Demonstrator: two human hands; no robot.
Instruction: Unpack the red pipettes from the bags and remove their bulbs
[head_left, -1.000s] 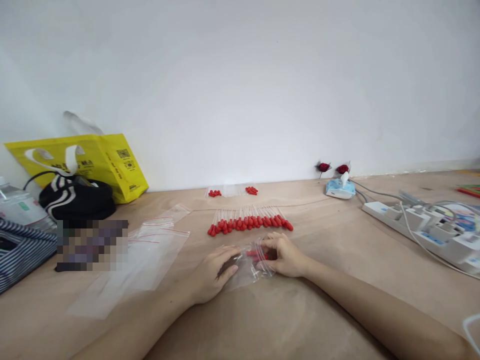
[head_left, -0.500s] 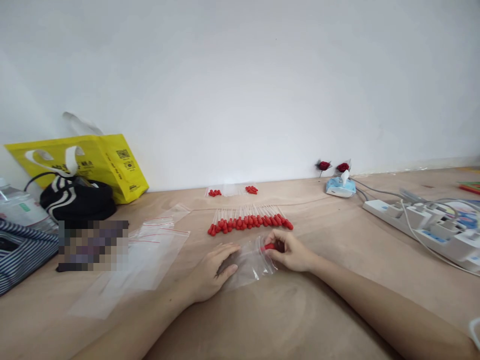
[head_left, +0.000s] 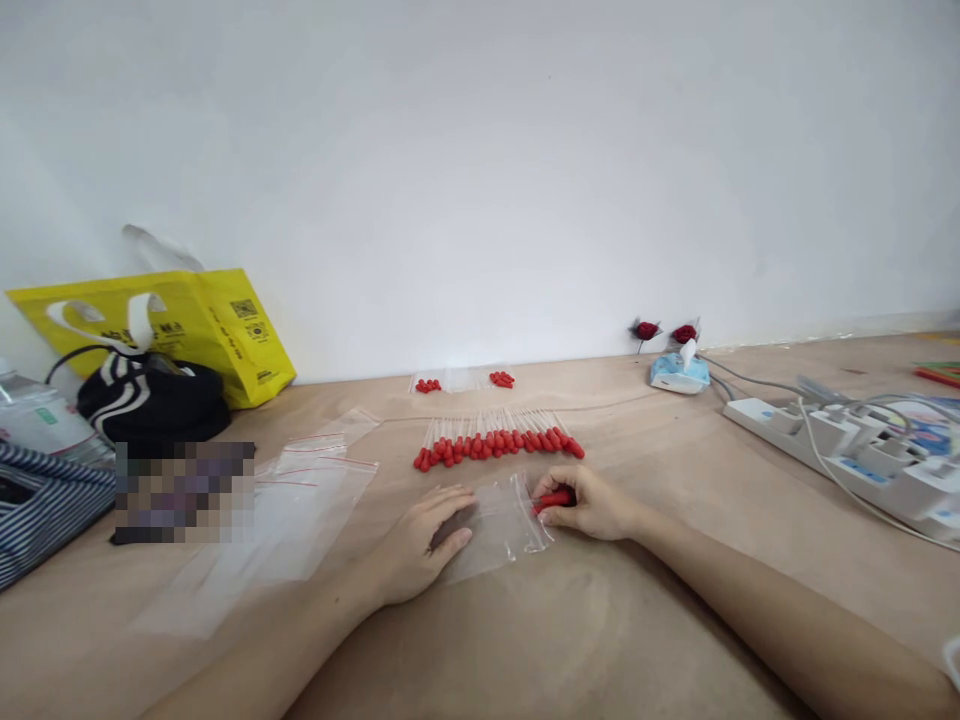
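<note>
A clear zip-lock bag (head_left: 491, 525) lies flat on the table in front of me. My left hand (head_left: 424, 545) rests over its left end, thumb apart from the stretched fingers. At the bag's mouth, my right hand (head_left: 589, 503) is closed around red-tipped sticks (head_left: 553, 502), their red ends in my fingers; how many is hidden. The pale ends point left, toward the bag's opening, partly covered by fingers. Just beyond the bag, more red-tipped sticks (head_left: 499, 441) lie in a row, red ends toward me.
Flat plastic bags (head_left: 292, 510) lie to the left. By the wall are bags with red-tipped sticks (head_left: 502, 380). A yellow bag (head_left: 247, 340), black cap (head_left: 161, 400) and striped pouch (head_left: 56, 510) sit left. Tissues (head_left: 679, 374), red flowers (head_left: 684, 333) and a power strip (head_left: 832, 450) are right.
My right hand has shifted slightly right, and more of the red ends show in its fingers. The left hand has barely moved, still at the bag's left end.
</note>
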